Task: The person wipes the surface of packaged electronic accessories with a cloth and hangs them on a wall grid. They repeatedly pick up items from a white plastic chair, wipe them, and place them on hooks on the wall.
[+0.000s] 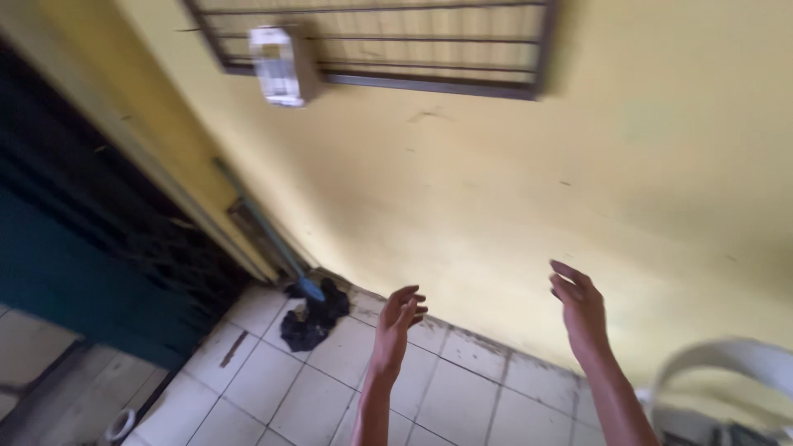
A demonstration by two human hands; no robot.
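Note:
My left hand [396, 326] is raised over the tiled floor [297, 396], fingers slightly curled and apart, holding nothing. My right hand [580, 310] is lifted in front of the yellow wall [496, 190], fingers loosely bent, also empty. Neither hand touches anything. A mop with a blue handle [263, 225] leans against the wall to the left of my left hand, and its dark head [312, 318] rests on the floor in the corner.
A barred window [413, 41] sits high on the wall with a small white box [279, 66] at its left. A dark teal door [74, 248] stands at the left. A white curved plastic rim [727, 363] shows at the lower right.

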